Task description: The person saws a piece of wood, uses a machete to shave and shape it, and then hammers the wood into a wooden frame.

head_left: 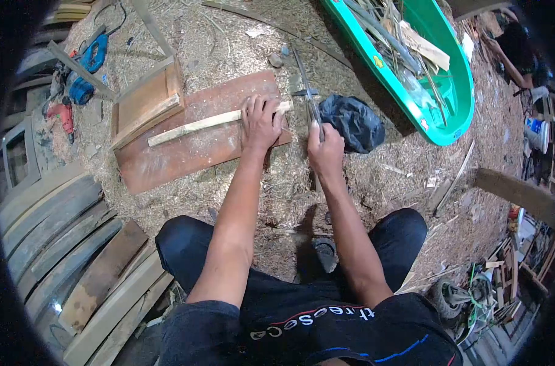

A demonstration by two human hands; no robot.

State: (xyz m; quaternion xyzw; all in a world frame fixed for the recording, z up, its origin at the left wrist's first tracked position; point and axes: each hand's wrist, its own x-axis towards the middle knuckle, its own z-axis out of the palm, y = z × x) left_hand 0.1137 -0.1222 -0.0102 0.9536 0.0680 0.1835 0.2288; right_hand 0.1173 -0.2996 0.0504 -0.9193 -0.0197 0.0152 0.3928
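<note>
My left hand is closed over a pale, slightly curved wood strip, pressing it onto a reddish-brown board on the ground. The strip's right end pokes out past my fingers. In my right hand is a long, thin metal-bladed tool, held upright in the view with its tip pointing away from me. Its blade lies just right of the strip's end; my fist hides the handle. A crumpled black plastic bag lies right beside my right hand.
A green plastic tub holds wood scraps at the upper right. A wooden frame rests on the board's left part. Blue and red power tools lie farther left. Curved planks are stacked at lower left. Shavings cover the ground.
</note>
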